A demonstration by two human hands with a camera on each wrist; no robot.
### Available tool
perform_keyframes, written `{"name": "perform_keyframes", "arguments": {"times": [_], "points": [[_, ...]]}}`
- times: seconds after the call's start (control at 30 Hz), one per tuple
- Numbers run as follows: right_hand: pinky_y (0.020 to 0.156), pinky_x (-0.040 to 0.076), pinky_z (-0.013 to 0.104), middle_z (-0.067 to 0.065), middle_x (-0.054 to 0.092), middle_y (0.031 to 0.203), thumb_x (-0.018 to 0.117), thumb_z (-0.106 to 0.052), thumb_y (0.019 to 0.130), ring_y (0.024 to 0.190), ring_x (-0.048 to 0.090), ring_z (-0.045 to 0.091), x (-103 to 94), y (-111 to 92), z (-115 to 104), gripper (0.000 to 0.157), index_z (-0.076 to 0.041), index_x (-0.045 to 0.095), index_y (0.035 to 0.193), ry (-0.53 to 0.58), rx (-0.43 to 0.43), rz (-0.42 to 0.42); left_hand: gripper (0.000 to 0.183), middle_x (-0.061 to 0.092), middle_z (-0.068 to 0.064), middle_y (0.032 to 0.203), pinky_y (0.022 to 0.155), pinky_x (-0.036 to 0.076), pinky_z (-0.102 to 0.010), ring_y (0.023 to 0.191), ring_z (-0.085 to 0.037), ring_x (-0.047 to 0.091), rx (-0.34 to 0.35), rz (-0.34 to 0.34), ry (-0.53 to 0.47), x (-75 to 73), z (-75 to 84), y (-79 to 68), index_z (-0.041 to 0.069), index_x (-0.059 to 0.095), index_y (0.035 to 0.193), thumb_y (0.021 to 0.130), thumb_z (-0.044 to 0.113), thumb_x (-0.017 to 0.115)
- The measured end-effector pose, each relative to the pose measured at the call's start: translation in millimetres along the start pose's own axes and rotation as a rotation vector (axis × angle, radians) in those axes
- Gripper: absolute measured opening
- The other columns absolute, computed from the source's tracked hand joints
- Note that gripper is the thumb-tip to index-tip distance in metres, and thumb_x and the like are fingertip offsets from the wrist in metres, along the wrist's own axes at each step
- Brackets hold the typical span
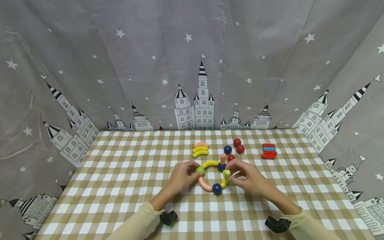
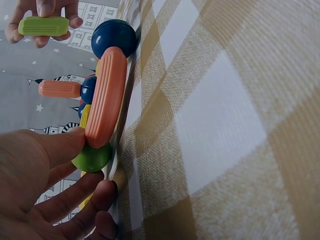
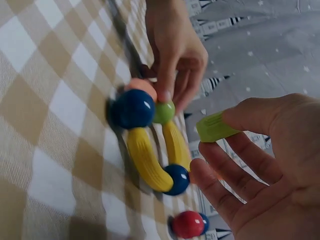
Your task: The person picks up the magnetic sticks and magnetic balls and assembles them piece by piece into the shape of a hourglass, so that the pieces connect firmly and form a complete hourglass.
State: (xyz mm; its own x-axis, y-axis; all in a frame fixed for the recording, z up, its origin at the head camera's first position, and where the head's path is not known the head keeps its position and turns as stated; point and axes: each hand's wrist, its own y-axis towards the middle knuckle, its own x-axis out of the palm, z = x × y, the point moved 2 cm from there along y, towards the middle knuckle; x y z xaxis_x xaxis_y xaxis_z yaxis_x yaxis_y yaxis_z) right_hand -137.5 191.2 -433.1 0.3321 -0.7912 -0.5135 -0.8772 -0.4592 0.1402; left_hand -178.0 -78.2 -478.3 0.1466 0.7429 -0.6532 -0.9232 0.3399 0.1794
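Your right hand [image 1: 249,176] has a green rod [image 1: 227,174] pinched thumb-to-fingers over the right side of the ring [image 1: 217,189]; your left hand [image 1: 181,176] pinches its green ball [image 1: 200,171]. Red ball [image 1: 231,158] crowds your right fingers, table's far edge [image 1: 144,132] well beyond.

In the left hand [image 1: 182,176] we see a green ball [image 1: 200,171], joined in a flat circle with a yellow arc [image 1: 210,163], a far blue ball [image 1: 221,167], a second yellow arc [image 1: 224,183], a near blue ball [image 1: 217,189] and a peach arc [image 1: 205,184]. A peach rod [image 1: 223,158] stands upright on the far blue ball. Apart and higher, we note a ridged green rod [image 3: 216,128] pinched in the right hand [image 1: 249,176].
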Motion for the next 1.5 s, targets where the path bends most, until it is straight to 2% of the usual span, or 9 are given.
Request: {"name": "perform_keyframes", "arguments": {"times": [0.4, 0.5, 0.67, 0.93, 1.17, 1.5], "points": [[0.085, 0.059, 0.035, 0.003, 0.066, 0.11, 0.076, -0.002, 0.091, 0.101, 0.069, 0.019, 24.1, 9, 0, 0.029, -0.005, 0.063, 0.117, 0.07, -0.044, -0.048, 0.025, 0.074, 0.002, 0.093, 0.06, 0.043, -0.024, 0.066, -0.01, 0.054, -0.008, -0.005, -0.003, -0.9, -1.4, 1.6, 0.011, 0.076, 0.108, 0.088, 0.023, 0.084], [0.085, 0.059, 0.035, 0.003, 0.066, 0.109, 0.076, -0.001, 0.091, 0.101, 0.069, 0.019, 28.1, 10, 0, 0.029, -0.007, 0.063, 0.116, 0.074, -0.056, -0.057, 0.025, 0.074, 0.002, 0.093, 0.059, 0.043, -0.024, 0.065, -0.008, 0.053, 0.0, -0.007, -0.002, -1.5, -1.4, 1.6, 0.01, 0.076, 0.108, 0.088, 0.022, 0.084], [0.083, 0.059, 0.033, 0.001, 0.064, 0.11, 0.075, -0.001, 0.09, 0.1, 0.068, 0.016, 33.2, 10, 2, 0.03, -0.011, 0.063, 0.115, 0.052, -0.027, -0.067, 0.025, 0.074, 0.003, 0.094, 0.058, 0.042, -0.023, 0.064, -0.005, 0.051, -0.001, -0.008, 0.001, -2.1, -1.5, 1.5, 0.011, 0.076, 0.108, 0.088, 0.023, 0.084], [0.084, 0.058, 0.032, 0.001, 0.063, 0.11, 0.076, -0.002, 0.09, 0.1, 0.068, 0.017, 35.7, 9, 2, 0.03, -0.008, 0.063, 0.117, 0.047, 0.002, -0.075, 0.024, 0.074, 0.002, 0.094, 0.058, 0.043, -0.024, 0.064, -0.007, 0.052, -0.002, -0.013, -0.005, -2.3, -1.6, 0.8, 0.011, 0.076, 0.108, 0.088, 0.023, 0.083], [0.084, 0.058, 0.034, 0.0, 0.064, 0.11, 0.077, -0.002, 0.09, 0.1, 0.067, 0.016, 35.5, 9, 4, 0.031, -0.014, 0.064, 0.116, 0.036, 0.001, -0.067, 0.025, 0.074, 0.0, 0.094, 0.057, 0.043, -0.023, 0.064, -0.009, 0.052, -0.002, -0.02, -0.014, -1.7, -1.5, 0.6, 0.01, 0.075, 0.109, 0.089, 0.023, 0.083], [0.084, 0.059, 0.034, 0.001, 0.064, 0.11, 0.077, -0.003, 0.09, 0.099, 0.068, 0.017, 36.3, 8, 5, 0.029, -0.011, 0.064, 0.115, 0.04, -0.003, -0.084, 0.024, 0.071, 0.003, 0.092, 0.058, 0.044, -0.024, 0.065, -0.007, 0.053, -0.014, -0.037, -0.015, -0.9, -1.3, -0.6, 0.011, 0.075, 0.109, 0.089, 0.023, 0.082]]}}
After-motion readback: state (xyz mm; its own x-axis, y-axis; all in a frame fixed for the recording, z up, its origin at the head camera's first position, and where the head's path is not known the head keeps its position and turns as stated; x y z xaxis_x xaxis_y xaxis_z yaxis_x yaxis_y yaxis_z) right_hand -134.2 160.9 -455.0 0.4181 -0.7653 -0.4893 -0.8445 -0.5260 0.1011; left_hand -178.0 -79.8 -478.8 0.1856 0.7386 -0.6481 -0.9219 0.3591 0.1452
